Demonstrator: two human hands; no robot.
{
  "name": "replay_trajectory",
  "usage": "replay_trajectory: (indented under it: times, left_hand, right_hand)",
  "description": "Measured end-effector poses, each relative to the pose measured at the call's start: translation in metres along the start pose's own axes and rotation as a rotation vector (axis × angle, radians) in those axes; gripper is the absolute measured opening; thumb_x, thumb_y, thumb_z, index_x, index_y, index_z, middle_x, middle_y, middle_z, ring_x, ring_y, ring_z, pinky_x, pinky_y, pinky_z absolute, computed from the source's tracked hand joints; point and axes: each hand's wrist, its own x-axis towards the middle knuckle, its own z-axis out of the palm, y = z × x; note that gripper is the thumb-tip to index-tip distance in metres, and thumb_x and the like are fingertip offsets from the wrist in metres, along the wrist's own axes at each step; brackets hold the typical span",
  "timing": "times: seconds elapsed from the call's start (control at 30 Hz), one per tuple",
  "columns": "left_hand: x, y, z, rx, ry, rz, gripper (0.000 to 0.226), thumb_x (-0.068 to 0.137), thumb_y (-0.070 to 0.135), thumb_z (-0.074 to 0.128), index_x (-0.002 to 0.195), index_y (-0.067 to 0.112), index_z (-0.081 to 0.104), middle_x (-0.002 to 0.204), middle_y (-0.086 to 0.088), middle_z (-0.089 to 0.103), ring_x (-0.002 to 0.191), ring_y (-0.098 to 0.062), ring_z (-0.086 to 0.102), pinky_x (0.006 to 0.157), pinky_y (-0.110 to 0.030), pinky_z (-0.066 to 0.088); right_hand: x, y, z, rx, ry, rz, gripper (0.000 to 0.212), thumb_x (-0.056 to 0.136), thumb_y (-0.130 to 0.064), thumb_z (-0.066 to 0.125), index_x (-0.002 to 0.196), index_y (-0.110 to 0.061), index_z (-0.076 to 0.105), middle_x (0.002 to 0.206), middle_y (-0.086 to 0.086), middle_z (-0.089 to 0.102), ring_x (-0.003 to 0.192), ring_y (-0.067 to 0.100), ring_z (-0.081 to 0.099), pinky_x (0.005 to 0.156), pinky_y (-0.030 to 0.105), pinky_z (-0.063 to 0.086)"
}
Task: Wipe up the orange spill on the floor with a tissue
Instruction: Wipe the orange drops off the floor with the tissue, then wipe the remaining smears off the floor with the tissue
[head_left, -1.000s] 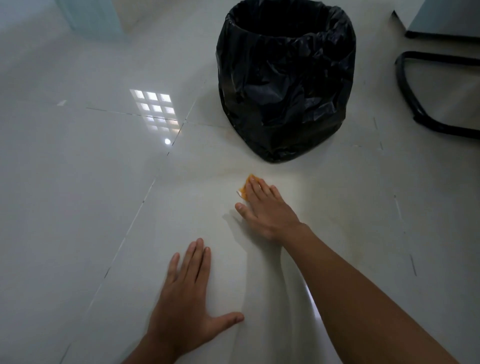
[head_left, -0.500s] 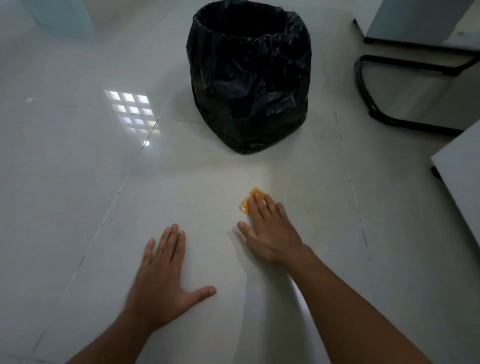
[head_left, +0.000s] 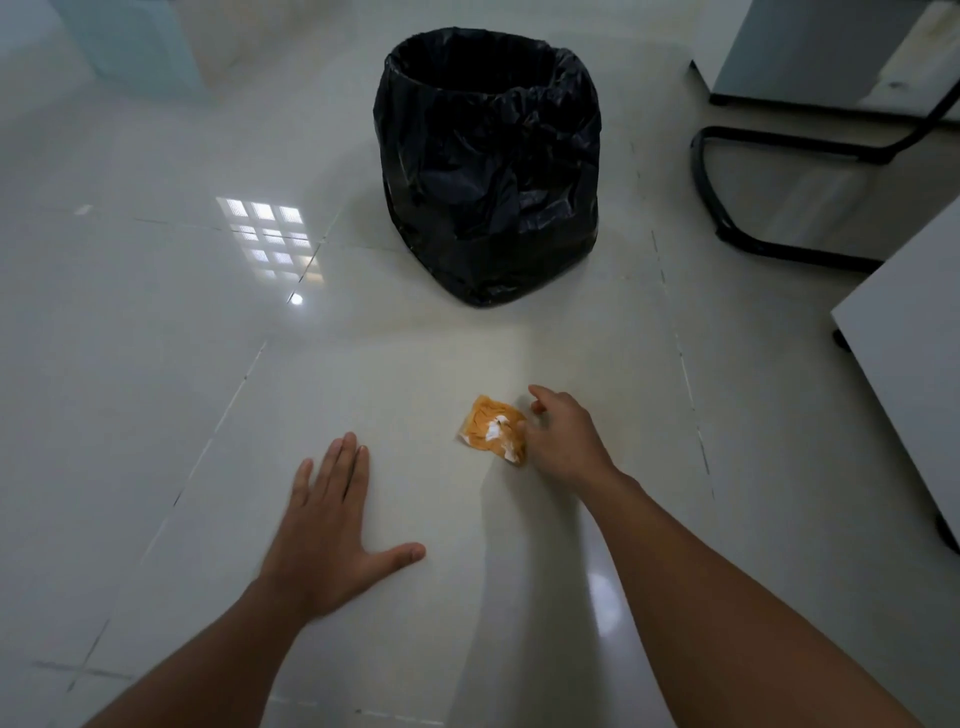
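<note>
The person is down low over the pale glossy tiled floor (head_left: 156, 415), both bare arms reaching out in front. The left hand (head_left: 332, 535) lies flat on the tiles, fingers (head_left: 343, 467) straight and close together, thumb splayed out to the side, holding nothing. The right hand (head_left: 563, 441) is further forward, curled at the right edge of the tissue (head_left: 491, 428); its fingers are bent and seem to pinch that edge, though how firm the grip is I cannot tell from here. One finger sticks out forward past the top of the tissue. The tissue lies on the floor just left of that hand, crumpled and soaked orange nearly all through, with a few white patches near its middle and lower corner. Any orange spill left on the tiles is too faint to make out. Beyond the tissue, well apart from it, stands a bin lined with a black bag (head_left: 488, 166), its mouth open. To the right there is a black chair frame (head_left: 779, 156) on the floor, and a white furniture panel (head_left: 914, 353) comes in at the right edge.
</note>
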Motion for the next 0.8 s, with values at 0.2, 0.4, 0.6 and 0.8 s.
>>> replay_trajectory:
  times: [0.2, 0.4, 0.6, 0.8]
  left_hand:
    - [0.000, -0.001, 0.002, -0.017, 0.014, 0.002, 0.128, 0.069, 0.097, 0.032, 0.154, 0.002, 0.021, 0.165, -0.014, 0.013, 0.153, -0.025, 0.010, 0.121, -0.049, 0.008]
    - [-0.001, -0.003, 0.003, -0.032, 0.040, 0.006, 0.128, 0.068, 0.097, 0.035, 0.154, 0.003, 0.022, 0.165, -0.014, 0.015, 0.154, -0.024, 0.010, 0.122, -0.050, 0.011]
    - [-0.001, -0.002, 0.003, -0.045, 0.047, 0.007, 0.126, 0.069, 0.097, 0.035, 0.152, 0.002, 0.027, 0.164, -0.015, 0.019, 0.153, -0.025, 0.014, 0.121, -0.052, 0.015]
    - [-0.001, -0.002, 0.002, -0.051, 0.052, -0.001, 0.127, 0.068, 0.097, 0.036, 0.153, 0.003, 0.026, 0.164, -0.013, 0.018, 0.153, -0.024, 0.013, 0.121, -0.051, 0.014]
  right_hand:
    - [0.008, -0.003, 0.015, -0.110, -0.023, 0.040, 0.029, 0.085, -0.035, 0.072, 0.106, -0.016, 0.068, 0.109, 0.007, 0.061, 0.096, 0.024, 0.062, 0.085, 0.034, 0.051]
    - [0.005, -0.003, 0.026, -0.117, 0.104, 0.002, 0.006, 0.088, -0.019, 0.065, 0.086, -0.020, 0.071, 0.100, 0.002, 0.062, 0.107, 0.021, 0.047, 0.084, 0.032, 0.046]
    - [-0.003, -0.015, 0.008, 0.088, 0.417, -0.239, 0.007, 0.088, -0.010, 0.064, 0.086, -0.014, 0.060, 0.079, -0.002, 0.062, 0.074, 0.016, 0.059, 0.068, 0.035, 0.052]
    - [-0.013, -0.006, 0.008, -0.243, 0.367, -0.703, 0.009, 0.083, -0.022, 0.073, 0.088, -0.016, 0.068, 0.084, 0.000, 0.064, 0.077, 0.023, 0.057, 0.062, 0.037, 0.049]
